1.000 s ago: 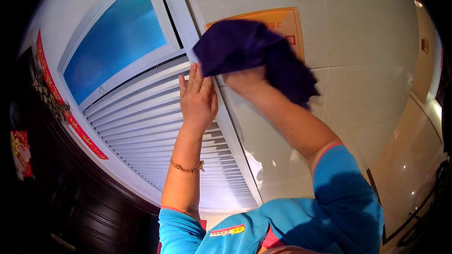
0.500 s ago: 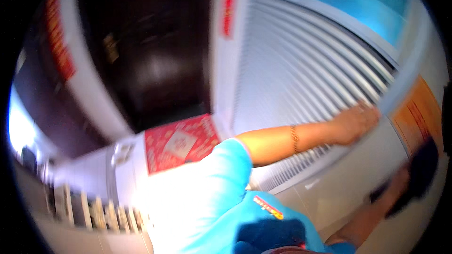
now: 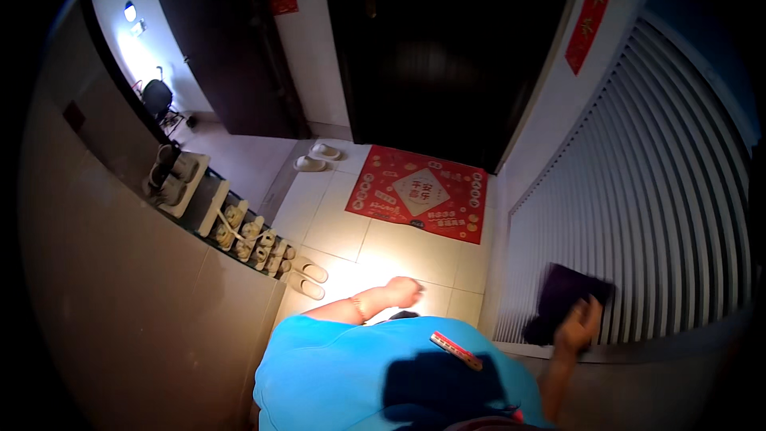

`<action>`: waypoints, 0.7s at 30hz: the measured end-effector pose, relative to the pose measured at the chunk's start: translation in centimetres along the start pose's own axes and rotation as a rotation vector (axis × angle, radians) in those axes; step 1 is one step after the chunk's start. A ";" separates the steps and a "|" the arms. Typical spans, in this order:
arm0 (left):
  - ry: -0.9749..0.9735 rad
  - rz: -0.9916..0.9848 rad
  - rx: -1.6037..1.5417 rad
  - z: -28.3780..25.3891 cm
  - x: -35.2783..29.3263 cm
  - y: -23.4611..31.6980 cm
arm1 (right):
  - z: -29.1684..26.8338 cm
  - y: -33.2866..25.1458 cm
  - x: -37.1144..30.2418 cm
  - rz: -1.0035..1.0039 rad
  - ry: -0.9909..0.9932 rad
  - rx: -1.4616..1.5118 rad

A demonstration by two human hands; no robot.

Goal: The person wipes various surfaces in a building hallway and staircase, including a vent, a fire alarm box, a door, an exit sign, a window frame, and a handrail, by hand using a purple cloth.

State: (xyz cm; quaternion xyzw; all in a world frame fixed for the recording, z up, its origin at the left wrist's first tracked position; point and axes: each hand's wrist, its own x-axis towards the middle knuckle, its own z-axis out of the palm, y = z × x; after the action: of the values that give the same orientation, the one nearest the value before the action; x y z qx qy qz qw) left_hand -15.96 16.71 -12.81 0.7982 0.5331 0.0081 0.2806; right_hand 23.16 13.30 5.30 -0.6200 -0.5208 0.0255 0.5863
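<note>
In my right hand [image 3: 581, 326] is a dark purple cloth [image 3: 565, 291], gripped at its lower side and slightly blurred. It is in front of the lower part of the white slatted panel [image 3: 638, 183]; whether it touches the slats I cannot tell. My left hand [image 3: 405, 291], with a bracelet on the wrist, is over the lit floor tiles in front of my blue shirt [image 3: 335, 359]. Its fingers are curled in, and nothing shows in them.
Ahead, a red doormat [image 3: 379, 195] lies before a dark door [image 3: 447, 56]. White slippers [image 3: 311, 164] are left of the mat. Beige slippers [image 3: 307, 286] stand beside a rack of several shoes [image 3: 247, 231]. At the far left a second dark door [image 3: 219, 48] is ajar.
My view has swung left from the slatted panel to the doors and mat. The left hand has come away from the panel's edge and curled; the right hand has brought the cloth up before the slats.
</note>
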 end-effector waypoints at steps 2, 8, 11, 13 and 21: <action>0.044 -0.305 -0.065 -0.5 -4.6 -5.4 | 6.8 1.6 -1.5 0.279 -0.394 -0.032; 0.132 -0.766 -0.404 1.8 -11.9 -21.4 | 17.8 21.5 -17.5 0.467 -0.538 -0.276; 0.126 -0.820 -0.387 2.9 -11.8 -28.8 | 18.6 28.0 -24.0 0.581 -0.627 -0.605; 0.035 -0.943 -0.504 1.3 -11.9 -31.4 | 20.9 27.3 -23.0 0.622 -0.738 -0.739; 0.238 -0.921 -0.514 -1.3 -9.2 -45.8 | 36.5 24.6 -17.4 0.585 -0.951 -0.804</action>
State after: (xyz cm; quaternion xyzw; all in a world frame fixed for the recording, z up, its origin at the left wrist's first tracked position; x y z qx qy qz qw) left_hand -59.08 21.93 -30.02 0.3811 0.8367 0.1050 0.3790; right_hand 6.93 32.77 -34.70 -0.8259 -0.5019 0.2567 -0.0123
